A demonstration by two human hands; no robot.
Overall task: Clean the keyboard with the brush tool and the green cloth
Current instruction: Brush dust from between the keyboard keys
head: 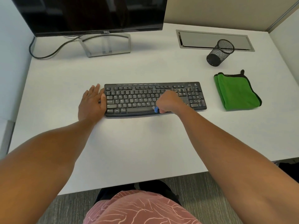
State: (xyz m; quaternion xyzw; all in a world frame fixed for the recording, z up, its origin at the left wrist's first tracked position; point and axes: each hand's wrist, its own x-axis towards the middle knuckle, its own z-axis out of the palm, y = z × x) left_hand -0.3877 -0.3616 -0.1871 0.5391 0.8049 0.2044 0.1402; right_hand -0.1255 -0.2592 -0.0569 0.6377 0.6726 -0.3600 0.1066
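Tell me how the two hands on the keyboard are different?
The left hand lies flat with straight fingers against the keyboard's left end; the right hand is curled in a fist over the keys. The left hand holds nothing; the right hand grips the brush tool, blue at its tip. Both are at the keyboard.

Soft, even overhead light is brightening the white surface point(145, 143); faint shadows are pooling under the forearms, wide-angle distortion is bending the edges, and fine detail is blurring slightly.
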